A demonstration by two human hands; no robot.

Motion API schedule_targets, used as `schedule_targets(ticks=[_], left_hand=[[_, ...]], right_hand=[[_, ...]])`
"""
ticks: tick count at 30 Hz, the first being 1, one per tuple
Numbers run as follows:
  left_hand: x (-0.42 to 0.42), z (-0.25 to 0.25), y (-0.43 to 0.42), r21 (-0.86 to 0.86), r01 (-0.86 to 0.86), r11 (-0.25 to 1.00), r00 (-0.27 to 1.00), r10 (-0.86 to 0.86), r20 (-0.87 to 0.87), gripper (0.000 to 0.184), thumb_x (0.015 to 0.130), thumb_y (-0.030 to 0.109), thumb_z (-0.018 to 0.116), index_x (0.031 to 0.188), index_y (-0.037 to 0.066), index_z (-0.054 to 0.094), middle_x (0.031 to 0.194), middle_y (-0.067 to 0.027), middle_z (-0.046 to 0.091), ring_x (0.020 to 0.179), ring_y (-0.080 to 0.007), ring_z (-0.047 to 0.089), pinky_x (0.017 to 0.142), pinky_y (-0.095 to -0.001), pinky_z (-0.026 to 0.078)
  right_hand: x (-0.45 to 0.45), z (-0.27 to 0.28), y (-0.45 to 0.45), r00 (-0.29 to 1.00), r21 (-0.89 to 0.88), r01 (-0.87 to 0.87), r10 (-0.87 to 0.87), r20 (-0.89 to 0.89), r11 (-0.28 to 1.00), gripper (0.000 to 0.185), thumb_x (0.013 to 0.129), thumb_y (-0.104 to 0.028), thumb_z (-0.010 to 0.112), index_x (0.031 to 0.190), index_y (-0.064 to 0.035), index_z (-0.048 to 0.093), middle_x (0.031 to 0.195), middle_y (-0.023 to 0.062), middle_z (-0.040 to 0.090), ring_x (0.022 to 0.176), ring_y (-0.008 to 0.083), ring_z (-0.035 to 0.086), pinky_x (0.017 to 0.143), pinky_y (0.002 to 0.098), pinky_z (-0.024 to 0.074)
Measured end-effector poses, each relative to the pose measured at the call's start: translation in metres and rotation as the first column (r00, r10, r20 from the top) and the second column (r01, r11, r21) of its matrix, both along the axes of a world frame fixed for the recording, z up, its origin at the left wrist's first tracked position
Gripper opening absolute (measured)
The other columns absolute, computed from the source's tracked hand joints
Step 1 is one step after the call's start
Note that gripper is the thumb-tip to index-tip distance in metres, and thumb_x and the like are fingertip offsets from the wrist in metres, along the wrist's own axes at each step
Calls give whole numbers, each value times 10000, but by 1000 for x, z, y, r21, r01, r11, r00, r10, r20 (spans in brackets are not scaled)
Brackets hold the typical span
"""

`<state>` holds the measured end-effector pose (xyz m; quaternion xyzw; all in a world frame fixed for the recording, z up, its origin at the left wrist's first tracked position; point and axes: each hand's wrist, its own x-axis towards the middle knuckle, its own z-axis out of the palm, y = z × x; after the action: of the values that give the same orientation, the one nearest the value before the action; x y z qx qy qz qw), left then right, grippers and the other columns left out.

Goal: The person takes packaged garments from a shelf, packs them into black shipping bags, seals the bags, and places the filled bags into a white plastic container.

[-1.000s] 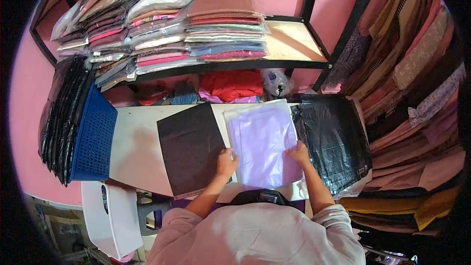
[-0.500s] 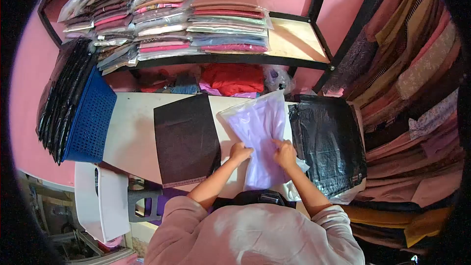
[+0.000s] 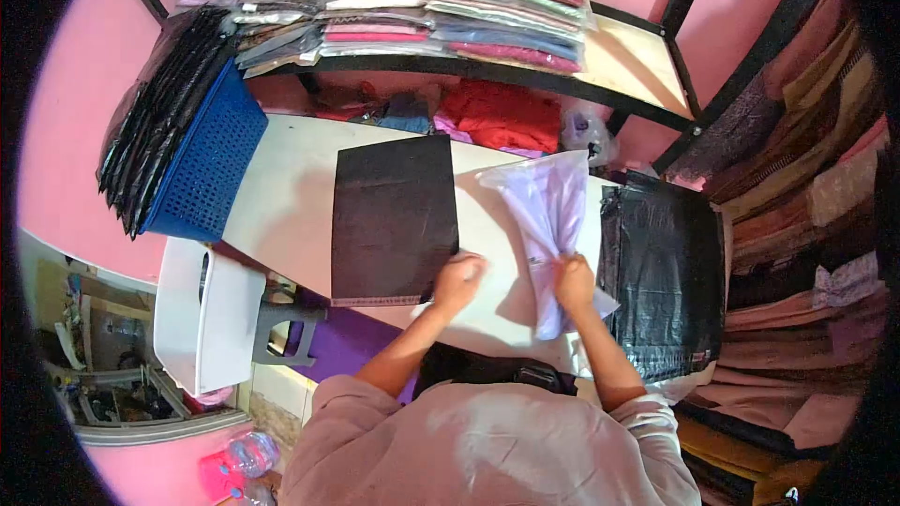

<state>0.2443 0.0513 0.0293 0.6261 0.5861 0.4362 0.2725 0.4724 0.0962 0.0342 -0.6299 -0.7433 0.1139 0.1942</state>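
A lilac cloth in a clear plastic bag [image 3: 548,201] is bunched at its middle, where my right hand [image 3: 574,283] grips it above the white table [image 3: 281,169]. My left hand [image 3: 459,281] has its fingers curled at the lower right edge of a flat black mailer [image 3: 394,220]; whether it pinches anything is too small to tell. Right of the lilac bag lies a stack of glossy black plastic bags [image 3: 664,272].
A blue basket [image 3: 211,155] with upright black packages [image 3: 159,122] stands at the left. Bagged folded clothes [image 3: 375,9] fill the shelf behind. Red cloth [image 3: 502,112] lies beneath it. A white bin [image 3: 202,319] sits below left. Garments [image 3: 797,215] hang at right.
The lilac bag went from flat to gathered in both hands, then my left hand let go and moved left to the black mailer. The camera view has turned and shifted.
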Motion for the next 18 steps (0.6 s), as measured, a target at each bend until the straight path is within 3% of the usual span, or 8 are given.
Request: schedule_targets(ticks=[2,4,6,7,10,13,16,18], left_hand=[[-55,-5,-21,151,-275,949,919,306,-250,124,724,67,556,832,38,611,923,-130,598,891,-296,555,793,-377,429],[-110,-24,-50,130,-429,894,735,429,-525,378,730,117,568,1104,82,526,1249,-176,405,1152,-382,367,952,-442,305],[-130,-24,-61,-58,-407,912,653,246,-716,513,745,222,582,1227,127,437,1356,-182,253,1249,-392,213,994,-535,169],[-129,-26,-61,-53,-397,916,657,243,-714,513,745,222,582,1227,127,437,1356,-182,253,1249,-392,213,994,-535,169],[-101,-39,-47,-204,-18,979,724,-128,-678,621,766,387,544,1310,180,326,1407,-177,119,1290,-372,103,972,-611,42],[-62,-38,-38,-256,-4,967,709,-178,-683,629,780,416,520,1329,214,289,1414,-165,102,1292,-373,92,972,-613,38],[-42,-22,-33,-322,132,938,686,-321,-653,605,811,450,469,1337,228,269,1412,-162,117,1291,-356,110,976,-607,43],[-46,-20,-29,-318,200,927,823,-335,-459,606,766,356,549,1302,164,342,1385,-176,202,1276,-327,189,1011,-545,93]], right_hand=[[21,-8,4,991,-29,23,-27,-128,999,160,745,-162,561,800,-22,615,793,194,588,713,349,577,650,410,478],[31,6,0,986,56,16,-7,-167,998,260,798,-233,534,688,-1,566,664,208,540,677,383,540,587,446,420],[38,21,-15,986,104,38,-20,-168,994,293,799,-236,543,637,8,524,639,203,525,634,385,520,571,452,401],[45,24,-25,990,93,57,-44,-137,994,246,787,-213,559,664,-1,540,648,198,521,628,381,519,566,455,397],[56,42,-61,987,68,121,-113,-112,990,199,774,-190,579,692,-10,553,654,195,510,618,380,511,556,457,388],[66,53,-97,981,63,178,-172,-90,982,193,770,-182,586,692,-10,544,656,203,496,612,385,501,545,453,379],[65,69,-127,976,42,208,-204,-71,977,182,766,-165,588,690,-10,532,662,213,482,610,390,494,534,448,372],[65,73,-146,981,40,187,-184,-65,982,178,768,-164,586,696,-10,536,667,211,481,613,390,493,535,452,368]])
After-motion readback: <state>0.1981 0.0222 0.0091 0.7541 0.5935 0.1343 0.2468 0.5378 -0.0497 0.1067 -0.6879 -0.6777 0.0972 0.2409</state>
